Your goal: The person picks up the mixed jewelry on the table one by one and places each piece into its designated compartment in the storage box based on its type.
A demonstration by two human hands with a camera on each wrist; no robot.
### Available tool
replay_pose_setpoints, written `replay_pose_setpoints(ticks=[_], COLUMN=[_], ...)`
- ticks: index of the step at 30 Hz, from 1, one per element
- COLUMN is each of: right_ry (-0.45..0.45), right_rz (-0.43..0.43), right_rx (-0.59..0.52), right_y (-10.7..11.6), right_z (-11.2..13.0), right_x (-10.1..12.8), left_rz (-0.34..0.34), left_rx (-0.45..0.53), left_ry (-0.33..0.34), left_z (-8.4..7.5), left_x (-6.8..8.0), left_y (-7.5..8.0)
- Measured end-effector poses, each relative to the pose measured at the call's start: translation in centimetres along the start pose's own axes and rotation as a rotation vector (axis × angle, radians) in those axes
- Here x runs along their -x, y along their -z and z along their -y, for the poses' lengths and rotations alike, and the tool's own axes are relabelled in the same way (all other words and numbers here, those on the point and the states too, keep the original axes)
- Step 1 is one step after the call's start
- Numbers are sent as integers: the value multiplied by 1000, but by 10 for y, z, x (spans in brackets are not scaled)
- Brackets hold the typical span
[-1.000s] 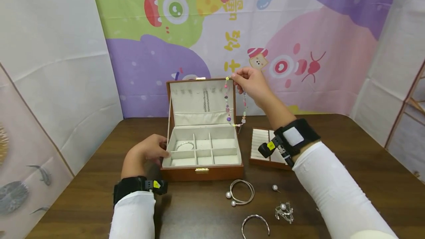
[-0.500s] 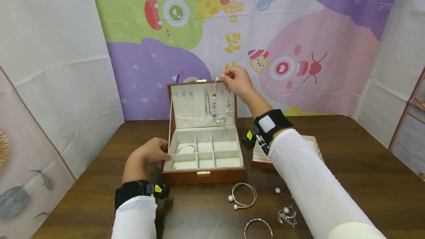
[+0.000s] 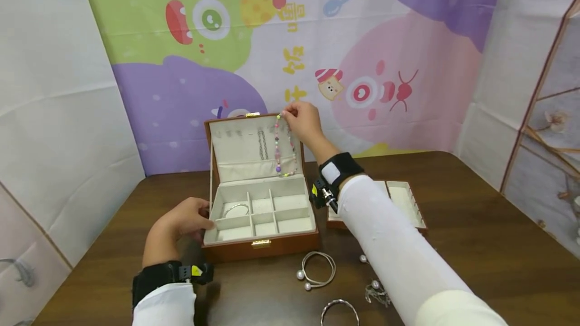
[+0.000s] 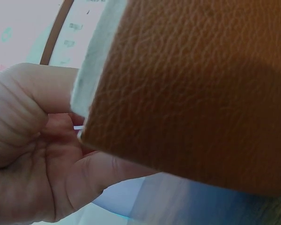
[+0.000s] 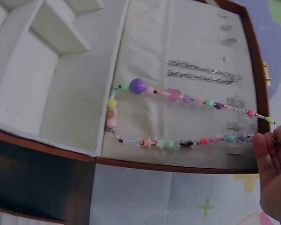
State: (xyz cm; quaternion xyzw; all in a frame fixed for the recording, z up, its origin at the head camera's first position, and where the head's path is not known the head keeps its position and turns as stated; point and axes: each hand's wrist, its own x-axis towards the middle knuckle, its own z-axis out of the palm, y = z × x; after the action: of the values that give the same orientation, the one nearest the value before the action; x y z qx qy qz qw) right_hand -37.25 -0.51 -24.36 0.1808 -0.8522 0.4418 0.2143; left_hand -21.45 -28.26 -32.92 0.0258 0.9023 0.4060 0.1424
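Pinching the necklace (image 3: pixel 284 145) w/ your right hand (image 3: pixel 302 122) at the lid's top edge, hang it on a hook; left hand (image 3: pixel 178 225) grips the box (image 3: pixel 260 245) wall, steadying it.

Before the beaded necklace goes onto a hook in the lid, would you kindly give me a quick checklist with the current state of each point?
1. Right hand pinches the beaded necklace at its top: ok.
2. Necklace hangs in front of the lid lining: ok.
3. Loop seated on a hook: cannot tell.
4. Left hand steadies the jewelry box: ok.
5. Silver chain hangs apart from the beads: ok.
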Motion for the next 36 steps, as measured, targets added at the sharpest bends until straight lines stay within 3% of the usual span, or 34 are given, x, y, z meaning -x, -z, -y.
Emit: replay_pose_setpoints(ticks=[4,10,17,23,36], right_ry=[68,283,381,437,482], right_rz=[-35,-18,-6,-30,14], right_rx=[158,439,648,690,616], right_y=[-2,-6,-13,-15,-18], right_z=[-3,-8,-10,-16,-25], right_x=[2,8,12,12,18], left_rz=[0,-10,-15,-28,-24], left_rx=[-7,-15,-9,-19,-19], left_ry=[4,7,14,9,-3], left_z=[-1,-3,-3,-4,1], left_x=[-1,-3,-2,-2,2], left_y=[-2,-3,-2,0,0])
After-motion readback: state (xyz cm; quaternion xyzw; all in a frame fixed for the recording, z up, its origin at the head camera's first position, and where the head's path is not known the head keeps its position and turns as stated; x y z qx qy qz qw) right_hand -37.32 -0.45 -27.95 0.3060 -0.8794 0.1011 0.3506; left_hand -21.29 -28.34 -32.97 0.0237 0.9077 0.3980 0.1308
